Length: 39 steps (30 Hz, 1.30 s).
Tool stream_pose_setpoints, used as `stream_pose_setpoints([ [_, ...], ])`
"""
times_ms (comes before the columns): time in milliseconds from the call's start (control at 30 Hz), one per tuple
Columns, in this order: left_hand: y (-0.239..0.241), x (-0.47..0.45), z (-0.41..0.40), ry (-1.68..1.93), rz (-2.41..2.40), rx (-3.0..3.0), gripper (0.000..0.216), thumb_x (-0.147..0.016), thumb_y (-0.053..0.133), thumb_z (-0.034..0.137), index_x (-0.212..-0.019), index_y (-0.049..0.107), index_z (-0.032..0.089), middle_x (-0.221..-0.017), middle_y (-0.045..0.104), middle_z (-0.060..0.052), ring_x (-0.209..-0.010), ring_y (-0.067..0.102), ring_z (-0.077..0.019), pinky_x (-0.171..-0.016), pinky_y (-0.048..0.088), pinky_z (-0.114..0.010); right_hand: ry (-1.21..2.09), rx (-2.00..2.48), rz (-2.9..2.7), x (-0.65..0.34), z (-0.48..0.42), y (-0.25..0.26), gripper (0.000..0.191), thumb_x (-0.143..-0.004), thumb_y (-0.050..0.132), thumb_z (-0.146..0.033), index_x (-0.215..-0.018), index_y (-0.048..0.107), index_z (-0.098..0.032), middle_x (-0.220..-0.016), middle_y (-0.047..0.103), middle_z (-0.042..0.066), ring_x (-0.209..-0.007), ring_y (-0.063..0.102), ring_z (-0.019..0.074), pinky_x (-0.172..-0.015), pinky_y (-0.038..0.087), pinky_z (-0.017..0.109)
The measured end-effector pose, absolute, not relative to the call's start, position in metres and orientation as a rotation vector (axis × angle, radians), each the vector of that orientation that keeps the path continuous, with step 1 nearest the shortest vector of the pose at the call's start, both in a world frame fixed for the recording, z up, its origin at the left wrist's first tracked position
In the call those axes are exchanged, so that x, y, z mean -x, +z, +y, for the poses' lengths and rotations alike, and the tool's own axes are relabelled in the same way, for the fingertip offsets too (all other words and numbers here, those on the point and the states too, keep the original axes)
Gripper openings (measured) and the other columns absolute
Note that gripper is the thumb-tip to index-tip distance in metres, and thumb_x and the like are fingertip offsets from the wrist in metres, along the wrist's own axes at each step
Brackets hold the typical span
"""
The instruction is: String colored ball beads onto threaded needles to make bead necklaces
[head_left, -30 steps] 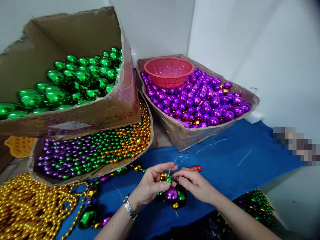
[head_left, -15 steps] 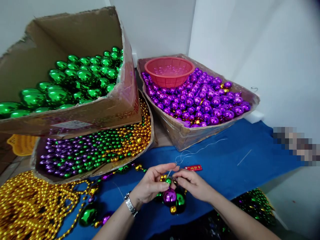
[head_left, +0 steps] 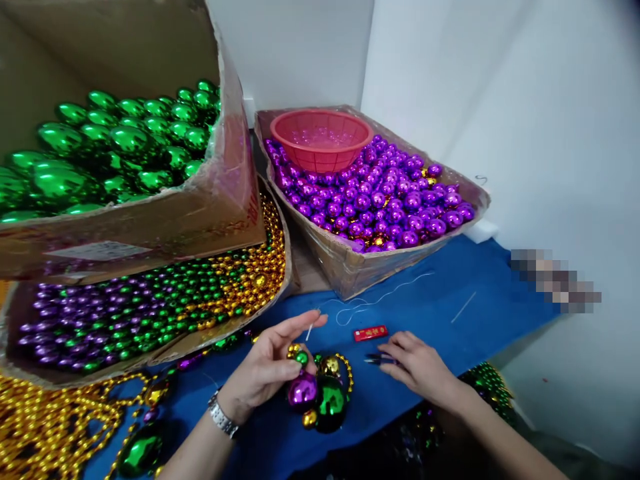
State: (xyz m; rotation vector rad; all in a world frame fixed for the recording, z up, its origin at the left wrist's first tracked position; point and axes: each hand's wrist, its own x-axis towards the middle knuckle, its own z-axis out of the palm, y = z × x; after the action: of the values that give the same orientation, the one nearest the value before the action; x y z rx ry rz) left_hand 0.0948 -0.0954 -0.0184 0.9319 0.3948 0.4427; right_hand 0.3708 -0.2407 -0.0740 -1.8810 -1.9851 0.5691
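Note:
My left hand [head_left: 265, 363], a silver watch on its wrist, pinches a bead string [head_left: 301, 358] by its small green and gold beads. From that grip hang a shiny purple ball [head_left: 303, 390], a large green ball [head_left: 331, 402] and gold beads. A short white thread end [head_left: 309, 331] sticks up by the index finger. To the right, apart from the beads, my right hand [head_left: 417, 367] is closed on a small dark tool with a pointed tip [head_left: 379, 359]; most of it is hidden in the fingers. Just above lies a red packet [head_left: 370, 333].
A blue cloth [head_left: 400, 300] covers the work surface, with loose clear thread [head_left: 353, 313] on it. Cardboard boxes hold green balls [head_left: 130, 140], small mixed beads [head_left: 165, 300] and purple balls [head_left: 390, 193] under a red basket [head_left: 321, 140]. Gold bead strings [head_left: 45, 427] lie at left.
My right hand has drawn away from the bead string to the right, the dark tool now showing in it. My left hand still holds the beads. The whole view has shifted.

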Motion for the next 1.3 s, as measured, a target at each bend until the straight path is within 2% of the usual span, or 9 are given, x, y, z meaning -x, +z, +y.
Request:
stream_pose_setpoints([
  [200, -0.021, -0.112, -0.105, 0.316, 0.438, -0.947, 0.066, -0.066, 0.074, 0.012, -0.128, 0.052, 0.023, -0.142, 0.04, -0.015, -0.074, 0.067, -0.015, -0.067, 0.051, -0.024, 0.362, 2.014, -2.02, -0.36, -0.208, -0.088, 0.034, -0.093, 0.045, -0.032, -0.124, 0.055, -0.024, -0.108, 0.06, 0.013, -0.102, 0.052, 0.0289, -0.087, 0.044, 0.044],
  [300, -0.023, -0.113, -0.106, 0.306, 0.454, -0.918, 0.067, -0.065, 0.075, 0.012, -0.127, 0.053, 0.023, -0.143, 0.039, -0.015, -0.074, 0.067, -0.0153, -0.068, 0.052, -0.025, 0.397, 1.995, -2.03, -0.358, -0.198, -0.098, 0.033, -0.09, 0.051, -0.031, -0.122, 0.057, -0.023, -0.111, 0.059, 0.015, -0.105, 0.051, 0.0315, -0.086, 0.043, 0.047],
  [400, -0.024, -0.113, -0.107, 0.315, 0.463, -0.906, 0.066, -0.065, 0.075, 0.011, -0.126, 0.054, 0.023, -0.143, 0.04, -0.015, -0.075, 0.068, -0.0152, -0.067, 0.052, -0.023, 0.516, 1.925, -1.998, -0.355, -0.198, -0.099, 0.03, -0.094, 0.043, -0.026, -0.119, 0.058, -0.021, -0.115, 0.058, 0.016, -0.109, 0.05, 0.0321, -0.088, 0.04, 0.05],
  [500, -0.024, -0.113, -0.107, 0.319, 0.462, -0.893, 0.065, -0.066, 0.075, 0.009, -0.125, 0.055, 0.025, -0.143, 0.04, -0.014, -0.076, 0.068, -0.0153, -0.069, 0.053, -0.024, 0.717, 1.799, -1.918, -0.347, -0.203, -0.085, 0.032, -0.098, 0.033, -0.027, -0.123, 0.052, -0.021, -0.114, 0.06, 0.013, -0.105, 0.055, 0.0253, -0.087, 0.045, 0.042],
  [567, -0.024, -0.114, -0.107, 0.313, 0.455, -0.884, 0.065, -0.065, 0.074, 0.008, -0.125, 0.055, 0.026, -0.143, 0.04, -0.013, -0.076, 0.069, -0.0155, -0.07, 0.053, -0.024, 0.882, 1.693, -1.85, -0.339, -0.206, -0.07, 0.035, -0.101, 0.021, -0.028, -0.124, 0.047, -0.022, -0.105, 0.063, 0.008, -0.09, 0.063, 0.0167, -0.075, 0.051, 0.03],
  [733, -0.025, -0.115, -0.108, 0.309, 0.429, -0.874, 0.066, -0.066, 0.073, 0.005, -0.126, 0.054, 0.026, -0.143, 0.039, -0.012, -0.081, 0.069, -0.0161, -0.071, 0.053, -0.023, 1.119, 1.524, -1.733, -0.317, -0.206, -0.032, 0.038, -0.101, 0.017, -0.035, -0.107, 0.052, -0.022, -0.081, 0.065, -0.001, -0.062, 0.061, 0.0088, -0.054, 0.046, 0.019],
  [933, -0.027, -0.114, -0.109, 0.31, 0.426, -0.872, 0.067, -0.066, 0.072, 0.003, -0.127, 0.052, 0.025, -0.143, 0.039, -0.012, -0.08, 0.068, -0.0151, -0.07, 0.053, -0.022, 0.996, 1.539, -1.742, -0.301, -0.191, -0.022, 0.024, -0.092, 0.045, -0.034, -0.076, 0.055, -0.02, -0.066, 0.054, -0.004, -0.059, 0.05, 0.01, -0.054, 0.034, 0.021],
  [1067, -0.029, -0.113, -0.108, 0.307, 0.436, -0.878, 0.068, -0.066, 0.072, 0.003, -0.127, 0.052, 0.025, -0.143, 0.04, -0.013, -0.08, 0.068, -0.0149, -0.069, 0.053, -0.023, 0.88, 1.597, -1.749, -0.293, -0.183, -0.029, 0.039, -0.092, 0.042, -0.035, -0.057, 0.043, -0.018, -0.056, 0.046, -0.005, -0.055, 0.045, 0.0095, -0.055, 0.03, 0.022],
  [1300, -0.034, -0.113, -0.108, 0.314, 0.439, -0.873, 0.069, -0.066, 0.074, 0.004, -0.128, 0.051, 0.024, -0.139, 0.044, -0.013, -0.084, 0.068, -0.0176, -0.078, 0.053, -0.03, 0.727, 1.681, -1.751, -0.292, -0.183, -0.031, 0.039, -0.092, 0.042, -0.035, -0.057, 0.04, -0.019, -0.059, 0.049, -0.003, -0.059, 0.049, 0.0107, -0.059, 0.031, 0.023],
])
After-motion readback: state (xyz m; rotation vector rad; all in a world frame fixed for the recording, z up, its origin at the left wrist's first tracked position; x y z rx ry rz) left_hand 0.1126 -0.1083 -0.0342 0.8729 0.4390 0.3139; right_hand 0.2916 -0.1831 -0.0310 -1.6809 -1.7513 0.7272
